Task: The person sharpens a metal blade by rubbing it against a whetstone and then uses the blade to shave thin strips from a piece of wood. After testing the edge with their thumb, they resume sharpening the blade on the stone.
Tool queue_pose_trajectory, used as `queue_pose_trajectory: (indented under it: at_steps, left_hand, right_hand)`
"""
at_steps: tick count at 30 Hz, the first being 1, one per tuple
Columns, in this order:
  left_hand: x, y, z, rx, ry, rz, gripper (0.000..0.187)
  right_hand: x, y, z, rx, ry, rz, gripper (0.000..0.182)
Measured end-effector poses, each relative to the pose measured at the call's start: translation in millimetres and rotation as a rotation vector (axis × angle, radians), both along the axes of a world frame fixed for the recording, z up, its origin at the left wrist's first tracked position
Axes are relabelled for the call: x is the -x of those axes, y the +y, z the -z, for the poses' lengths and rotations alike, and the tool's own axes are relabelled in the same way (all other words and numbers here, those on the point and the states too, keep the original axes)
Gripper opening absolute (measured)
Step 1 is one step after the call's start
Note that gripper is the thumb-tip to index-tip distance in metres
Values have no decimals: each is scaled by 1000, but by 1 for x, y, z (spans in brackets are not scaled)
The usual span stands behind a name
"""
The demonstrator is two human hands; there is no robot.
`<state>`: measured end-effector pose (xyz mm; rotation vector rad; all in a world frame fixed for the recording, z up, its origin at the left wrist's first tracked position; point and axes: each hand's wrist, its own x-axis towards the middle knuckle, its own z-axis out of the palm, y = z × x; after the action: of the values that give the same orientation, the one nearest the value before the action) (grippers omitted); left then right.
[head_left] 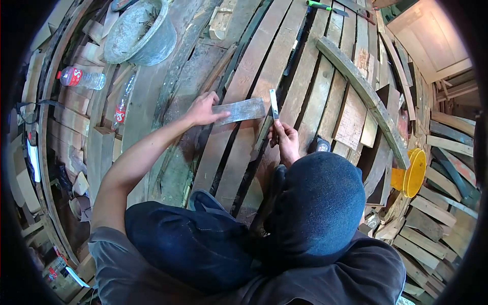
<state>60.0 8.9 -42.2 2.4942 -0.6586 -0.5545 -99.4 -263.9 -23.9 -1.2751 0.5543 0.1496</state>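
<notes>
My left hand point(204, 110) grips the near-left end of a flat, grey rectangular sharpening stone point(245, 109), its thumb lying over the top face. To the right of the stone, a narrow metal chisel blade point(273, 103) points up and away, with a bright squared tip. My right hand point(285, 140) pinches its lower end; the handle, if there is one, is hidden by the fingers. The blade and the stone are close together but appear apart. Both hands are above the wooden slats between my knees.
Wooden slats point(259, 76) run away from me. A curved timber beam point(363, 89) lies at right, near a yellow bucket point(415, 173). At left are a grey basin point(157, 43) and plastic bottles point(92, 80). A green-handled tool point(319, 5) and a saw point(358, 9) lie at the far end.
</notes>
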Motion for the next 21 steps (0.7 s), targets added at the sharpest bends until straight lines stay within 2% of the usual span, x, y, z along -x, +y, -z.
queue_pose_trajectory:
  at_steps: [3,6,7,13,16,17,20,21]
  left_hand:
    - [23,-7,-33,-39,-164,26,76]
    - [21,-10,-42,-150,-220,232,77]
    - [21,-11,-41,-80,-233,281,79]
    - [-19,-7,-45,-175,-336,650,76]
    - [-31,-19,-40,-147,-725,784,81]
    - [-28,-20,-38,-175,-780,728,85]
    - [-6,-19,-45,-240,-479,244,86]
    - [-4,-16,-47,-259,-408,129,73]
  right_hand:
    - [0,-3,4,35,-23,-20,35]
    - [-3,-6,6,64,-27,-27,35]
    - [-4,-7,4,68,-34,-28,35]
    - [-6,-16,-2,77,-75,-14,35]
    - [-6,-18,-5,83,-64,9,35]
    - [-5,-18,-5,80,-59,14,35]
    - [-3,-18,-6,85,-60,-23,35]
    - [-3,-17,-6,86,-65,-43,35]
